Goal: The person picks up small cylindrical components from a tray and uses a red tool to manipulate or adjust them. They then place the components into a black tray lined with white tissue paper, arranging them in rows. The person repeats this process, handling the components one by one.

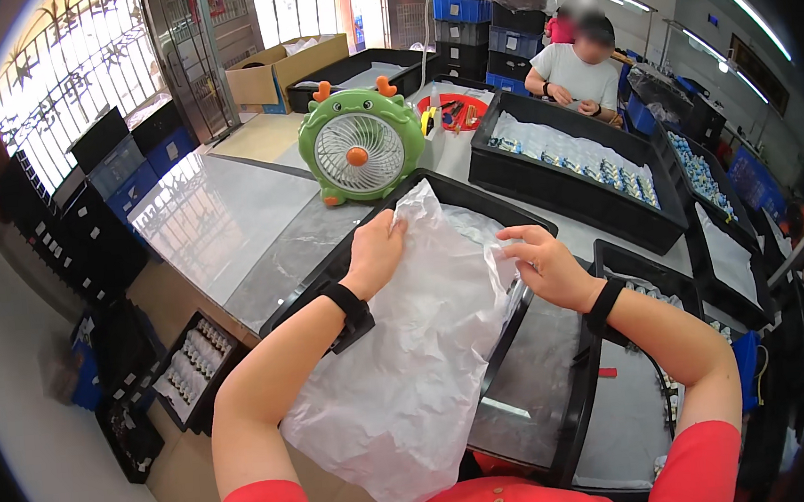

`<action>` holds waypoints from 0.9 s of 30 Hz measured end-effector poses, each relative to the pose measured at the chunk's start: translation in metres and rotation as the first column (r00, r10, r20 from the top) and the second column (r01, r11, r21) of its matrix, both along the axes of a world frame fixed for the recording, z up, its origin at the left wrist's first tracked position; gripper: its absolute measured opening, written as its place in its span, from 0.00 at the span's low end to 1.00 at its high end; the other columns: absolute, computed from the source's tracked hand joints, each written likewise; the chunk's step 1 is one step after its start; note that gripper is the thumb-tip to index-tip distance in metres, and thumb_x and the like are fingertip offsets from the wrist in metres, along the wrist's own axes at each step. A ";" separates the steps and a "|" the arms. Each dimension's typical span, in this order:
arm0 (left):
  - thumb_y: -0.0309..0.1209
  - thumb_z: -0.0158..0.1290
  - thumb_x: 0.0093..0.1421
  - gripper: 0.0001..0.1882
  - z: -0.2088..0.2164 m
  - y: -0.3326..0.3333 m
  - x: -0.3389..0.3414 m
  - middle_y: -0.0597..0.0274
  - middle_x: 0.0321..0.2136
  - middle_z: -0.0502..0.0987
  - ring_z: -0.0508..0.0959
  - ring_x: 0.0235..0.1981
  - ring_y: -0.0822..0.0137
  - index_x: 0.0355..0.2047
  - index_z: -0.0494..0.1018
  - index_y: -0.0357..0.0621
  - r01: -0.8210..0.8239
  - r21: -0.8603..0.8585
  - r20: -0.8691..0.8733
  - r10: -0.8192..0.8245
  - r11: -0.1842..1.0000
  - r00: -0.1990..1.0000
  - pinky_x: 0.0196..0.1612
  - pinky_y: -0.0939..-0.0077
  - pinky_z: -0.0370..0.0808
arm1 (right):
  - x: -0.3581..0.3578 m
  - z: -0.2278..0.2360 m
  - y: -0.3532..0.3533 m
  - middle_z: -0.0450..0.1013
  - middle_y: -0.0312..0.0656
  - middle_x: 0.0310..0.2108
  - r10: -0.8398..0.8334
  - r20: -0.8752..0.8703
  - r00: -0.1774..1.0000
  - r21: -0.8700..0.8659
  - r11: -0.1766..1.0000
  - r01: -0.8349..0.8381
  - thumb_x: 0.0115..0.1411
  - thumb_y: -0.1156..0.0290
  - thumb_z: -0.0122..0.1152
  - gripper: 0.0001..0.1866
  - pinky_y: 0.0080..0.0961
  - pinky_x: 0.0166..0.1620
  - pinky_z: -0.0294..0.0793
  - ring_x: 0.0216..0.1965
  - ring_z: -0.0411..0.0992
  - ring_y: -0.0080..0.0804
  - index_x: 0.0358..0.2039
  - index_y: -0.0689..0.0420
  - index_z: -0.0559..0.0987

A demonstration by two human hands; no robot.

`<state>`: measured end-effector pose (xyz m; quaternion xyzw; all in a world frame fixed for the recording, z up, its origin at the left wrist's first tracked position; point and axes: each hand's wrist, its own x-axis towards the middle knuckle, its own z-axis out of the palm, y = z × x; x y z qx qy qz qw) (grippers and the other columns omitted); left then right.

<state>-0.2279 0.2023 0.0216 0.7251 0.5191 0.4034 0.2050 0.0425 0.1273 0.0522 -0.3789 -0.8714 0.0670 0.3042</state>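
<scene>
A thin, crinkled white sheet [409,345], translucent like plastic film or tissue, hangs between my hands and drapes down toward my body. My left hand [376,253] pinches its upper left edge, fingers closed. On the opposite edge, my right hand [550,268] has thumb and fingers curled at the sheet's upper right border. Beneath it lies a black tray [497,203], mostly covered by the sheet; some pale wrapping shows inside its far end. Each wrist wears a black band.
A green animal-shaped fan [365,145] stands just beyond the tray. Behind it sits a red basin [467,114] with tools. Black trays [596,193] of small blue-and-white parts line the right. Across the table, a person [577,72] works. Crates [126,169] are stacked at left.
</scene>
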 end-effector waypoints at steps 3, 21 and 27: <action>0.34 0.46 0.61 0.11 0.002 0.004 0.010 0.41 0.24 0.73 0.73 0.29 0.42 0.28 0.65 0.37 -0.005 0.012 -0.167 0.007 1.000 0.986 0.33 0.54 0.69 | 0.001 0.010 -0.002 0.72 0.38 0.46 0.161 0.102 0.982 -0.026 0.987 -0.159 0.45 0.83 0.56 0.10 0.36 0.53 0.64 0.52 0.65 0.42 0.29 0.55 0.76; 0.24 0.48 0.54 0.07 -0.052 0.061 0.015 0.52 0.32 0.76 0.79 0.35 0.51 0.34 0.69 0.39 0.014 0.267 -0.690 0.181 0.964 0.701 0.37 0.61 0.76 | 0.024 -0.039 0.043 0.75 0.33 0.27 -0.146 0.796 0.588 0.126 0.989 0.074 0.42 0.71 0.59 0.04 0.33 0.40 0.64 0.36 0.72 0.32 0.21 0.53 0.80; 0.24 0.48 0.55 0.07 -0.057 0.072 0.019 0.49 0.35 0.76 0.79 0.37 0.50 0.35 0.70 0.38 -0.086 0.088 -0.650 0.123 0.992 0.750 0.38 0.62 0.77 | 0.018 -0.037 0.057 0.76 0.38 0.28 -0.117 0.869 0.481 -0.002 0.971 0.240 0.45 0.71 0.58 0.05 0.37 0.36 0.67 0.35 0.74 0.36 0.24 0.54 0.81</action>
